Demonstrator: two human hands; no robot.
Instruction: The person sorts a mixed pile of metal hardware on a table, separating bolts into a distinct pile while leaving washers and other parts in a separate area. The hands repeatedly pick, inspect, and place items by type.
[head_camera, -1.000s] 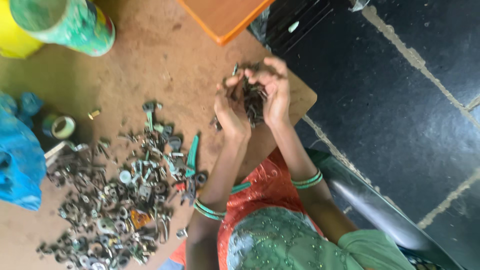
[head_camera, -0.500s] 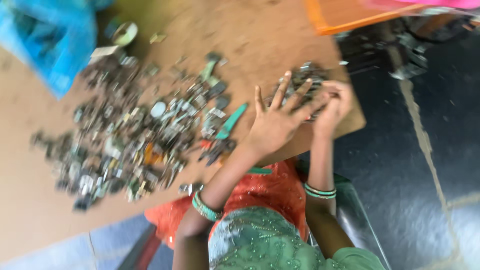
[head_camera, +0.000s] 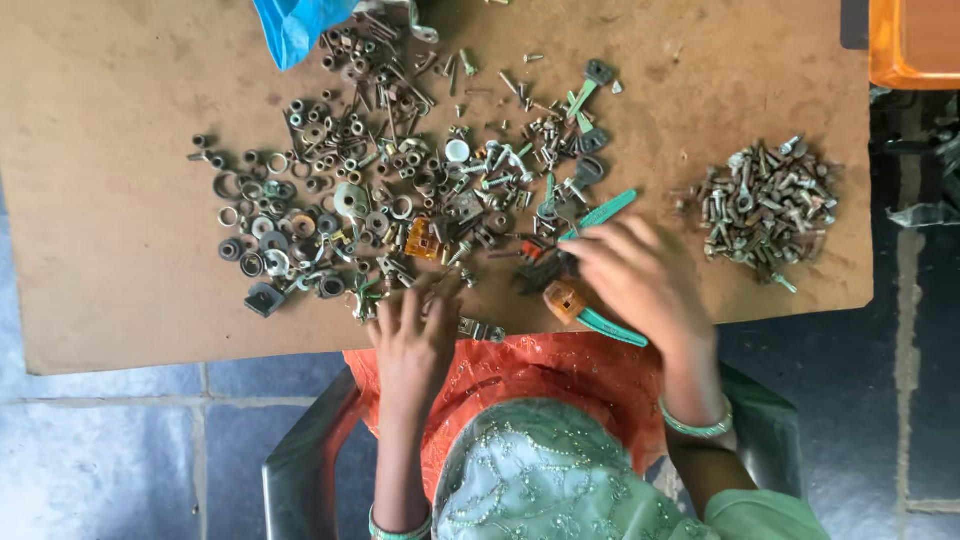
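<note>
A wide scatter of mixed metal hardware (head_camera: 400, 190) (washers, nuts, screws, small brackets) covers the middle of a brown board table (head_camera: 110, 150). A separate heap of bolts and screws (head_camera: 765, 205) lies at the right. My left hand (head_camera: 415, 345) rests flat at the table's near edge, fingers spread, touching the lower edge of the scatter. My right hand (head_camera: 640, 275) reaches into the scatter's right side, fingertips curled over small parts beside a green-handled tool (head_camera: 600, 215) and an orange piece (head_camera: 565, 300). Whether it grips anything is hidden.
A blue plastic bag (head_camera: 295, 25) lies at the table's far edge. An orange tray (head_camera: 915, 45) sits at the far right corner. A metal chair frame (head_camera: 300, 460) surrounds my lap, and grey floor tiles (head_camera: 100, 450) lie below.
Both hands were together over the bolt heap a second ago. They have let go and shifted left to the big scatter, and the view has swung to take in the whole table.
</note>
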